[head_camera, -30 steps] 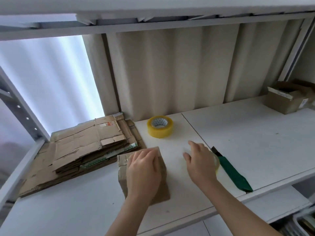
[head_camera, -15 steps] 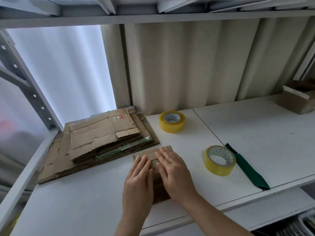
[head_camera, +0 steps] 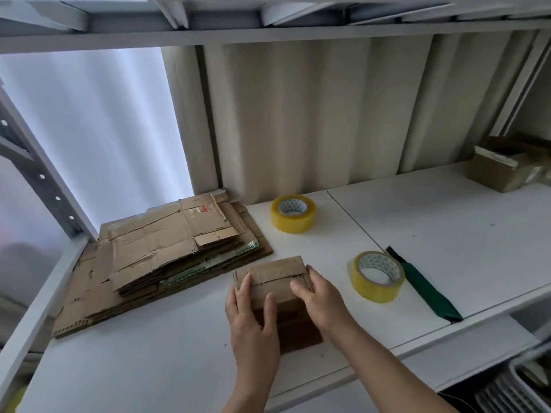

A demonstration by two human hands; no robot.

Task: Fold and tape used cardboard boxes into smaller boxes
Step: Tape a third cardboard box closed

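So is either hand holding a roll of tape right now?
No, both the left hand and right hand grip the small box.

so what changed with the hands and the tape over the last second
The right hand let go of the nearer tape roll, left it beside the green cutter, and moved left onto the small box. Both hands now hold the box by its sides, the left hand having shifted from lying flat on top. The far tape roll and cardboard stack stayed put.

Nothing here can be read. The top sheet of the flattened cardboard stack (head_camera: 167,245), left of centre in the frame, carries a small red printed mark, too blurred to make out.
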